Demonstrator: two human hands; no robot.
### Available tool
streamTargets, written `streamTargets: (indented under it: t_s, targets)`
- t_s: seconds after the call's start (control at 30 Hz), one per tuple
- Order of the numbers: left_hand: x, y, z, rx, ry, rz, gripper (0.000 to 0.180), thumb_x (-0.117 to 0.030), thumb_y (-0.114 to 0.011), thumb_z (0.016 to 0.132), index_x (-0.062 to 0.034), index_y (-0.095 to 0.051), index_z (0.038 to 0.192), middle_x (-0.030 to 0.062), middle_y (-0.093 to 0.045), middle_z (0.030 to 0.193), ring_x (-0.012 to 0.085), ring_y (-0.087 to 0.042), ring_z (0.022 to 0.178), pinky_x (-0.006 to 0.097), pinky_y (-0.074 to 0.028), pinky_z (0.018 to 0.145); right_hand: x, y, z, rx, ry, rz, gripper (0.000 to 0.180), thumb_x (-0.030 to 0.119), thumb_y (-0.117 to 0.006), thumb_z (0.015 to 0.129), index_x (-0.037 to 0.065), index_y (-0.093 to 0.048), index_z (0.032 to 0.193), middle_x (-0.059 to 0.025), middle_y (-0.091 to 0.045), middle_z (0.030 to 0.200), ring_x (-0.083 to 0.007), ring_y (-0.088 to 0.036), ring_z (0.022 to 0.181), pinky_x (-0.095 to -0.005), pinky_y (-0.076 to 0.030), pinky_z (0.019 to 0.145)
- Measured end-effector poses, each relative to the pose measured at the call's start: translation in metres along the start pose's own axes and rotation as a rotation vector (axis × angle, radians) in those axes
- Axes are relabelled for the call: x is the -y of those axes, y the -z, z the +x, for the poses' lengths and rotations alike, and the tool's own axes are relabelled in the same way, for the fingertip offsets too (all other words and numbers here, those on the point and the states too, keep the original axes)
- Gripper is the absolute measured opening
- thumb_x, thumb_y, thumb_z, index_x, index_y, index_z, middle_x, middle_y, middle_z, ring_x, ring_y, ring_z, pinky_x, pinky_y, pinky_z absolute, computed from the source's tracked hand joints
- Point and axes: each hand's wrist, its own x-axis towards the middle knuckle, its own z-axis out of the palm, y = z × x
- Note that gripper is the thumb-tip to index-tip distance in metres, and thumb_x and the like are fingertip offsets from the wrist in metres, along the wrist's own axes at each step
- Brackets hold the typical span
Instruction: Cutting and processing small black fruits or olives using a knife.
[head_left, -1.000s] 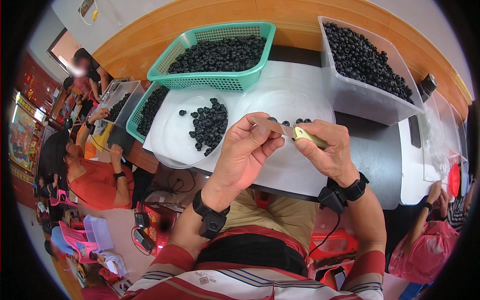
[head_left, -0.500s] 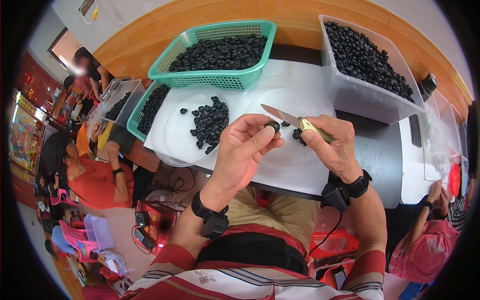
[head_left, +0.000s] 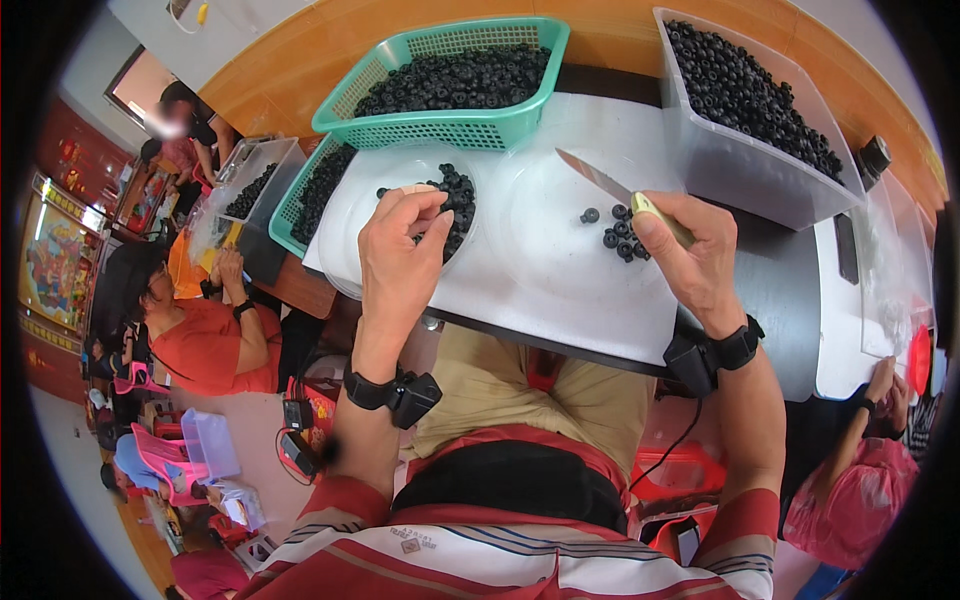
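Currently left hand (head_left: 400,245) has fingers curled down onto the pile of black fruit (head_left: 452,205) on the left clear plate (head_left: 350,215) (whether it has pinched one, cannot tell); right hand (head_left: 690,250) is clenched on a knife (head_left: 622,192), blade pointing up-left over the right clear plate (head_left: 545,225); small cluster of cut pieces (head_left: 620,232) lies just beside its thumb; green basket (head_left: 450,125) and clear bin (head_left: 740,165) of fruit sit further back on the bench (head_left: 560,300).

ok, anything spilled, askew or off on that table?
Nothing stands out. The dark round fruits sit in two piles on the clear lids, none spilled. The left hand reaches into the left pile; the right hand holds a knife, blade up over the table.
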Motion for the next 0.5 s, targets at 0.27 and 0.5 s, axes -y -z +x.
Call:
streamTargets:
  t_s: [0.27, 0.5]
  targets:
    - [-0.041, -0.055, -0.013, 0.206, -0.278, 0.032, 0.018, -0.003, -0.071, 0.083, 0.0016, -0.070, 0.101, 0.0137, -0.069, 0.101, 0.0258, -0.069, 0.089, 0.033, -0.055, 0.080, -0.003, 0.002, 0.001, -0.061, -0.074, 0.038, 0.033, 0.031, -0.072, 0.093, -0.002, -0.074, 0.099, -0.0024, -0.067, 0.071, -0.0071, -0.056, 0.064, -0.0241, -0.045, 0.057]
    - [-0.031, -0.100, 0.013, 0.352, -0.231, 0.241, 0.022, -0.020, -0.070, 0.088, -0.0023, -0.072, 0.101, 0.0184, -0.069, 0.104, 0.0352, -0.067, 0.092, 0.045, -0.053, 0.080, -0.008, 0.005, -0.001, -0.120, -0.063, 0.062, 0.032, 0.029, -0.071, 0.094, -0.002, -0.074, 0.100, -0.0009, -0.066, 0.071, -0.0057, -0.055, 0.064, -0.0235, -0.044, 0.056]
